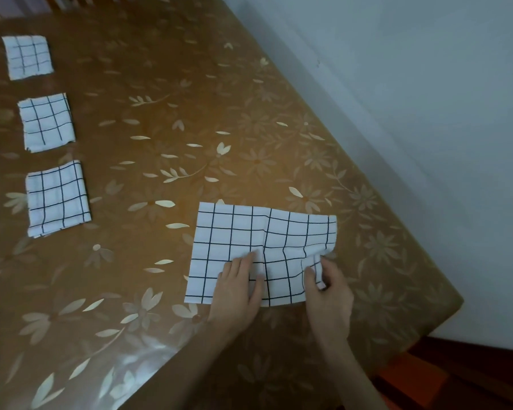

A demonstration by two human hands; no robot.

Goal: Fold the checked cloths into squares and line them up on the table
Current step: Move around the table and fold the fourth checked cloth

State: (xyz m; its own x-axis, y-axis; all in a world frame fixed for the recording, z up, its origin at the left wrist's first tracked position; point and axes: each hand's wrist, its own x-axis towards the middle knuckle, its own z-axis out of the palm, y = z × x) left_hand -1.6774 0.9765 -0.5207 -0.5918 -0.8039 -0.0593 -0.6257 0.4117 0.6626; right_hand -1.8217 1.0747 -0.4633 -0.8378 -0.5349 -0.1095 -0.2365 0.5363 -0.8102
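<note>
Because three folded squares (pixel 43 122) already run down the left edge of the frame, that column looks like the line-up. Lower centre: fourth cloth (pixel 243 241) lies half-folded on the table (pixel 160 128). Left hand (pixel 240 287) presses flat, fingers spread, likely anchoring it. Right hand (pixel 328 287) pinches the lower-right corner, probably to fold across.

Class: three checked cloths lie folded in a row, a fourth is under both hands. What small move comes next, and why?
Probably fold: the right hand pinches the half-folded cloth at its right corner, while the left hand pins its middle, so carrying that edge leftward should make a square.
</note>
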